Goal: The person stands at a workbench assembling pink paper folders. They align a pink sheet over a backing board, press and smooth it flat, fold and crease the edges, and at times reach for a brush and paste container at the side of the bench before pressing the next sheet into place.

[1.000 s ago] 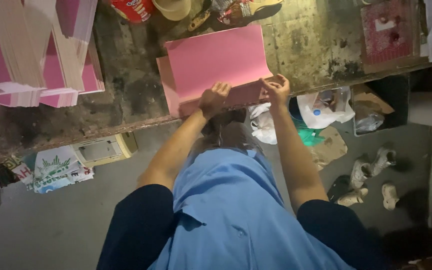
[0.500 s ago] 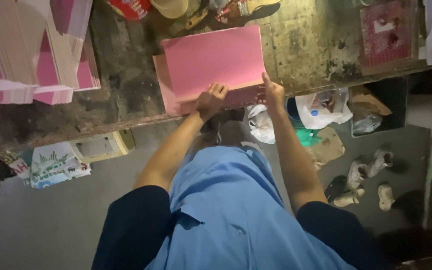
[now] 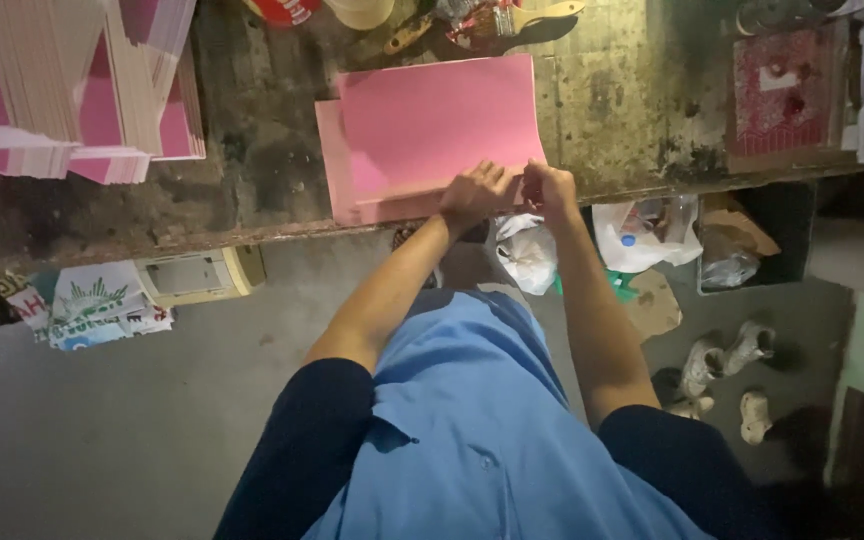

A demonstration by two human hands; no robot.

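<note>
While both hands sit at the near edge of the workbench point(image 3: 252, 190), the left hand point(image 3: 474, 190) presses flat, fingers spread, on the pink paper sheet point(image 3: 432, 120). The right hand point(image 3: 549, 185) pinches that sheet's near right corner, fingers closed on it. The sheet lies on a second pink sheet point(image 3: 337, 180). Stacked pink-and-white cards point(image 3: 72, 90) far left; paintbrush point(image 3: 522, 15) beyond.

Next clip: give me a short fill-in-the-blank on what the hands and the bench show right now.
1. Both hands, the left hand and the right hand, rest on the near edge of a ____ sheet of card.
2. The card lies on a worn ____.
3. A paintbrush lies ____ the card's far edge.

Missing: pink; workbench; beyond
</note>
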